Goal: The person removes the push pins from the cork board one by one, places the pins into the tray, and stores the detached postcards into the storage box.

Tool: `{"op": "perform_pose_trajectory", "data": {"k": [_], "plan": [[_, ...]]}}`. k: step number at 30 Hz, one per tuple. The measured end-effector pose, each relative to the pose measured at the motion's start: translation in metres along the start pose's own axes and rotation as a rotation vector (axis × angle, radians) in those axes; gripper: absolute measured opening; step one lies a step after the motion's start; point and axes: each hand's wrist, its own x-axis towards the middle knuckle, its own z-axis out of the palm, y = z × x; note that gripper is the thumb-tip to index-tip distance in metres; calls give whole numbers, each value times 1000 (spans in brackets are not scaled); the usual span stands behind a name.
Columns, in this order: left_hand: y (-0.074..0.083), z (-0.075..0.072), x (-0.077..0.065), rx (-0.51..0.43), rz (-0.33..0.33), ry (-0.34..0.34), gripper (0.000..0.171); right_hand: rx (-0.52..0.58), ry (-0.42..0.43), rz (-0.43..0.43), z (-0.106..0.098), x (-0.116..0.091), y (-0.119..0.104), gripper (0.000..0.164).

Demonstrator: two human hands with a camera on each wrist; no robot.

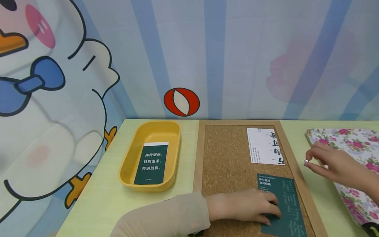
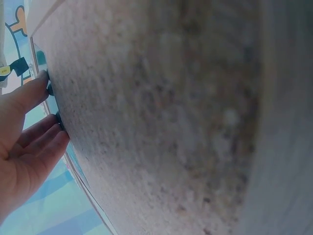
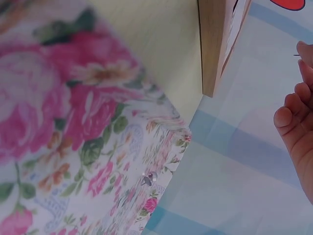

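A dark green card (image 1: 291, 210) with pale Chinese writing lies on the right side of the cork board (image 1: 226, 158). My left hand (image 1: 251, 206) rests on its left part, the fingertips touching the card; in the left wrist view, this hand (image 2: 29, 142) has fairly straight fingers. Over the left edge of the flowered pad, my right hand (image 1: 340, 166) pinches a pushpin (image 1: 306, 161) between thumb and forefinger. Its thin needle (image 3: 296, 55) sticks out past the fingertips. Above the green card is a white card (image 1: 257, 148) with black writing and a small pin (image 1: 259, 129) at its top edge.
Left of the board stands a yellow tray (image 1: 126, 174) holding green cards (image 1: 150, 174). The flowered pad (image 1: 340, 133) lies at right, with a loose clear pushpin (image 3: 149, 178) on it. A wooden frame (image 1: 288, 144) edges the board; a printed cloth hangs behind.
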Motion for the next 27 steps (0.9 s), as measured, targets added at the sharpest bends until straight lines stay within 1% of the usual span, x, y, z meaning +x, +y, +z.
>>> {"op": "perform_pose_trajectory", "data": {"k": [6,12,16,27], "plan": [[-1,1,0,-21,2,5,35,2,53,-43,-3,-1,7,24],[-1,1,0,-33,3,2,35,-42,32,7,-6,-3,7,17],[0,0,-1,-37,4,-1,35,-63,13,37,-8,-3,8,17],[-1,0,0,-50,3,-5,36,-91,3,69,-11,-6,15,14]]}}
